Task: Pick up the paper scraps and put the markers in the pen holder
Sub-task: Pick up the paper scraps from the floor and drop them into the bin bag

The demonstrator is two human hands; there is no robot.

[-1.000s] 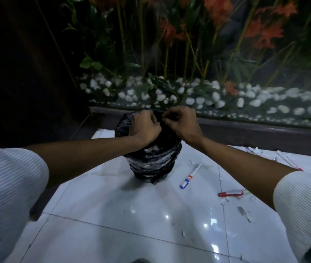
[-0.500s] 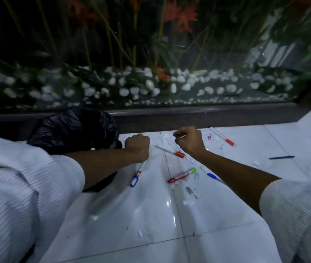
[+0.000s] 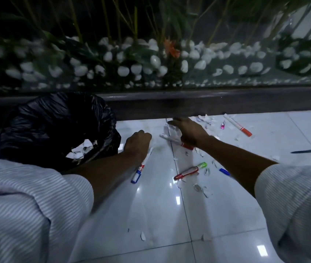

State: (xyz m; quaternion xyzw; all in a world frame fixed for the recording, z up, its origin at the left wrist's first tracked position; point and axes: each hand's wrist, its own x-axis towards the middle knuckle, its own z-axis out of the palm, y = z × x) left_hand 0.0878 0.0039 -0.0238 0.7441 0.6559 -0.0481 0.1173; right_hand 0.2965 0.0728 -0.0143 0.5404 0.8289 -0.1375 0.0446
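My left hand [image 3: 138, 143] rests on the white tile floor as a closed fist, just right of the black-bagged bin [image 3: 56, 128] that holds paper scraps [image 3: 80, 149]. A blue-capped marker [image 3: 141, 166] lies beside my left wrist. With its fingers spread, my right hand [image 3: 187, 130] hovers over scraps by the dark ledge and partly covers a red-capped marker [image 3: 171, 139]. A red and green marker [image 3: 189, 170], another red-capped marker [image 3: 238, 128] and a blue pen [image 3: 305, 151] lie to the right. No pen holder is in view.
A dark ledge [image 3: 207, 103] with a glass-fronted bed of white stones and plants runs along the far side. Loose paper scraps [image 3: 206, 118] lie under the ledge, and more scraps [image 3: 200, 187] lie nearer me. A small pink object [image 3: 222, 126] sits among them.
Both hands left the bin's rim and came down to the floor on its right. My right hand has since opened from a pinch and reached towards the ledge. The view swung right.
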